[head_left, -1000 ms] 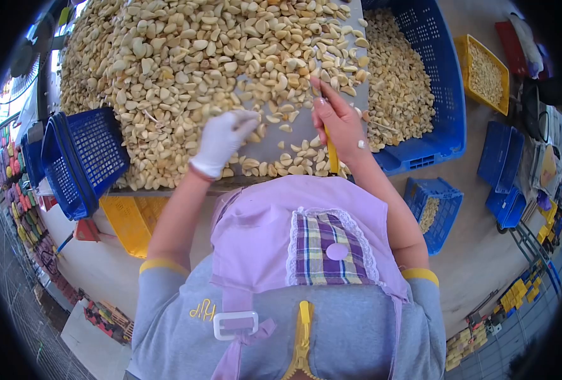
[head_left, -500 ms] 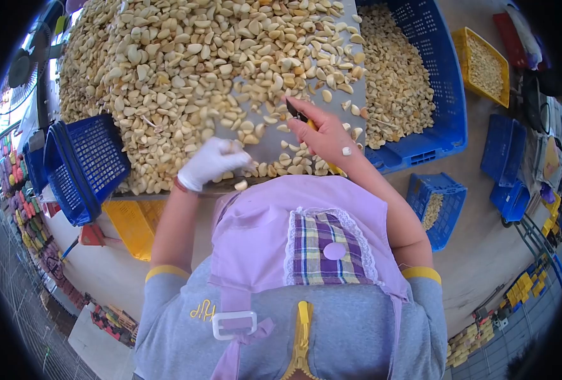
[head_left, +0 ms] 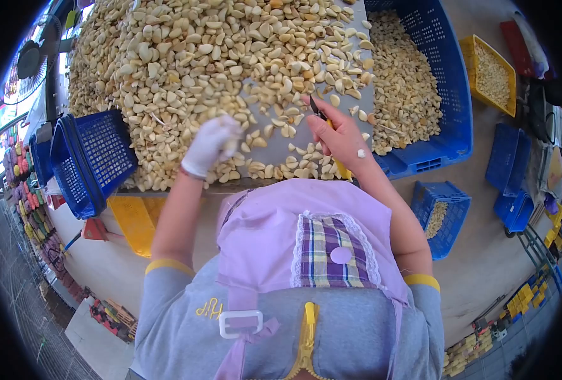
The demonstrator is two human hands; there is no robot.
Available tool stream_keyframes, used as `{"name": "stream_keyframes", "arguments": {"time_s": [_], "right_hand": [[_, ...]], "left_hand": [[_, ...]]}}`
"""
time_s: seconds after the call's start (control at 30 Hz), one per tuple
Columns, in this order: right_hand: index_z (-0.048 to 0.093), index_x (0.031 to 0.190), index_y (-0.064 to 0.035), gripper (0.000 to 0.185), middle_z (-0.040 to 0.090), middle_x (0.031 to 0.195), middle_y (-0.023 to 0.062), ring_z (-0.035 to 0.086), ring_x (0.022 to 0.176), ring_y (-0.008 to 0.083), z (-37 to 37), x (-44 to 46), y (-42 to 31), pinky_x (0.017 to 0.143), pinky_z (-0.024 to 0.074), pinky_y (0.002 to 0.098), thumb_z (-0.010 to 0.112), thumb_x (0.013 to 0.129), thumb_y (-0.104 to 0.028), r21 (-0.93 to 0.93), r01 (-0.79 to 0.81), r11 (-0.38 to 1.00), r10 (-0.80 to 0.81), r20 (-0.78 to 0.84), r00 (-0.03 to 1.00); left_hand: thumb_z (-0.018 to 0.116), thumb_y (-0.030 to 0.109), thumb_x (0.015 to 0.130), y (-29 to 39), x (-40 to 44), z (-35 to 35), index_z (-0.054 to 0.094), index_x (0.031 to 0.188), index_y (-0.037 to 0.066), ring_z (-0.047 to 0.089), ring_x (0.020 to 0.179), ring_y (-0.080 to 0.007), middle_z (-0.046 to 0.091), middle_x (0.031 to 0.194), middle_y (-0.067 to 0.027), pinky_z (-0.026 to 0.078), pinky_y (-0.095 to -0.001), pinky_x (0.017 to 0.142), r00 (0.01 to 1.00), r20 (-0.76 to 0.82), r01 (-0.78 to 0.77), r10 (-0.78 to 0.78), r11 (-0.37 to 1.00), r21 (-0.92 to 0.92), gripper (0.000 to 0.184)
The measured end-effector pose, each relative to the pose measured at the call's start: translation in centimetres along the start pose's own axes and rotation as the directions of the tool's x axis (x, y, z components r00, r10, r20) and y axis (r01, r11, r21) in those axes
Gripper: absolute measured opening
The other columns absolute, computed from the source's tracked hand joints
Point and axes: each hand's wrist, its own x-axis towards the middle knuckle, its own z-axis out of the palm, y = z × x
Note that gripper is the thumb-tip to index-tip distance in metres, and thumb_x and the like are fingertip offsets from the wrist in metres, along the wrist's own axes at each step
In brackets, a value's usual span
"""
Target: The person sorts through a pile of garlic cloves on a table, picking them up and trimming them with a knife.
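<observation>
Peeled garlic cloves [head_left: 186, 76] cover the grey work table [head_left: 274, 149] in a deep heap, thinning out toward the right. My left hand [head_left: 212, 147], in a white glove, is over the front of the heap; its fingers are blurred by motion, so whether they hold a clove cannot be seen. Bare and closed, my right hand [head_left: 338, 134] grips a small knife [head_left: 316, 107] with a dark blade and a yellow handle. The blade points up and left, above the thinner scatter of cloves. A small whitish piece sticks to my right wrist.
A large blue crate [head_left: 455, 95] of cloves adjoins the table on the right. Beyond it stands a yellow crate [head_left: 511, 104] of cloves; a smaller blue basket [head_left: 449, 221] sits on the floor. Stacked blue baskets [head_left: 100, 158] are at the table's left edge, near a yellow bin [head_left: 135, 221].
My left hand has moved up and slightly left, away from the table's front edge. My right hand keeps the knife and has barely shifted. The whole view has drifted a little to the right.
</observation>
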Motion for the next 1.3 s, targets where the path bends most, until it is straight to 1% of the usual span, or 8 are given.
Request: {"name": "stream_keyframes", "arguments": {"time_s": [0.1, 0.27, 0.4, 0.5, 0.63, 0.9, 1.03, 1.3], "right_hand": [[0.05, 0.133, -0.0161, 0.04, 0.047, 0.066, -0.0042, 0.041, 0.051, 0.0012, 0.0, -0.1, -0.3, 0.044, 0.0362, 0.0163, 0.055, 0.093, -0.025, 0.051, 0.016, 0.999, -0.015, -0.013, 1.0], [0.051, 0.132, -0.0155, 0.04, 0.048, 0.066, -0.0042, 0.041, 0.051, 0.001, 0.4, 0.1, -0.4, 0.044, 0.0365, 0.0165, 0.055, 0.093, -0.025, -0.004, 0.026, 1.0, -0.026, 0.005, 1.0], [0.051, 0.131, -0.0152, 0.04, 0.049, 0.066, -0.0038, 0.041, 0.05, 0.0012, 0.8, 0.2, 0.0, 0.044, 0.0362, 0.0168, 0.055, 0.093, -0.026, -0.028, 0.062, 0.998, -0.061, 0.037, 0.997], [0.051, 0.132, -0.0153, 0.04, 0.048, 0.066, -0.0039, 0.04, 0.049, 0.0014, 0.4, -0.1, -0.1, 0.044, 0.0359, 0.017, 0.055, 0.093, -0.026, -0.009, -0.005, 1.0, 0.005, 0.003, 1.0], [0.051, 0.131, -0.0153, 0.04, 0.047, 0.065, -0.004, 0.04, 0.049, 0.0015, 0.2, 0.2, -0.1, 0.044, 0.0355, 0.0167, 0.055, 0.093, -0.026, 0.073, 0.021, 0.997, -0.02, -0.013, 1.0], [0.051, 0.131, -0.0147, 0.04, 0.046, 0.067, -0.0041, 0.041, 0.048, 0.0014, 0.3, 0.0, 0.0, 0.044, 0.0354, 0.0167, 0.055, 0.094, -0.027, -0.003, -0.017, 1.0, 0.017, -0.011, 1.0], [0.051, 0.131, -0.0146, 0.04, 0.047, 0.067, -0.0039, 0.041, 0.048, 0.0015, 0.3, 0.3, -0.1, 0.044, 0.0351, 0.0166, 0.055, 0.093, -0.028, 0.035, 0.004, 0.999, -0.004, -0.019, 1.0], [0.051, 0.131, -0.013, 0.04, 0.046, 0.067, -0.0038, 0.041, 0.048, 0.0017, 0.1, 0.1, -0.3, 0.043, 0.0346, 0.0169, 0.054, 0.094, -0.027, 0.057, 0.002, 0.998, -0.001, -0.015, 1.0]], "left_hand": [[0.06, 0.026, 0.087, 1.8, -1.1, -0.6, 0.063, 0.093, 0.005, 0.062, 0.063, -0.0152, 0.064, 0.073, -0.0061, 0.05, -0.0295, 0.057, 0.977, -0.016, -0.19, 0.211, 0.843, -0.503, 0.022], [0.064, 0.028, 0.085, 1.1, 0.2, -2.1, 0.067, 0.101, 0.01, 0.064, 0.066, -0.0161, 0.066, 0.075, -0.0107, 0.05, -0.0327, 0.062, 0.86, -0.205, 0.058, 0.468, 0.31, 0.949, 0.025], [0.064, 0.027, 0.083, 0.3, 0.4, -2.2, 0.066, 0.1, 0.009, 0.062, 0.059, -0.0161, 0.066, 0.074, -0.0113, 0.05, -0.0299, 0.055, 0.895, -0.166, 0.146, 0.414, 0.08, 0.986, 0.025], [0.066, 0.025, 0.081, 3.0, -1.4, -3.8, 0.062, 0.101, 0.006, 0.058, 0.057, -0.0152, 0.066, 0.082, -0.0111, 0.046, -0.0242, 0.047, 0.991, -0.13, -0.027, 0.027, 1.0, -0.002, 0.028], [0.06, 0.026, 0.085, 3.1, -0.9, -2.5, 0.052, 0.104, 0.003, 0.051, 0.052, -0.0138, 0.053, 0.087, -0.0089, 0.038, -0.0198, 0.037, 0.935, -0.134, -0.354, 0.328, 0.844, -0.402, 0.03], [0.062, 0.022, 0.086, 3.5, 0.7, -1.8, 0.066, 0.09, 0.003, 0.048, 0.055, -0.0038, 0.057, 0.069, 0.0019, 0.037, -0.0175, 0.048, 0.829, -0.548, 0.117, 0.115, 0.922, 0.369, 0.02], [0.067, 0.029, 0.082, 1.3, 0.9, -1.2, 0.068, 0.089, 0.005, 0.057, 0.062, -0.009, 0.061, 0.072, 0.0004, 0.046, -0.0229, 0.058, 0.876, -0.268, 0.242, 0.401, 0.115, 0.963, 0.024], [0.057, 0.019, 0.089, 2.3, -0.9, -3.0, 0.056, 0.107, 0.003, 0.048, 0.051, -0.0118, 0.058, 0.083, -0.0103, 0.036, -0.0197, 0.033, 0.966, 0.094, -0.14, 0.241, 0.795, -0.59, 0.024]]}}
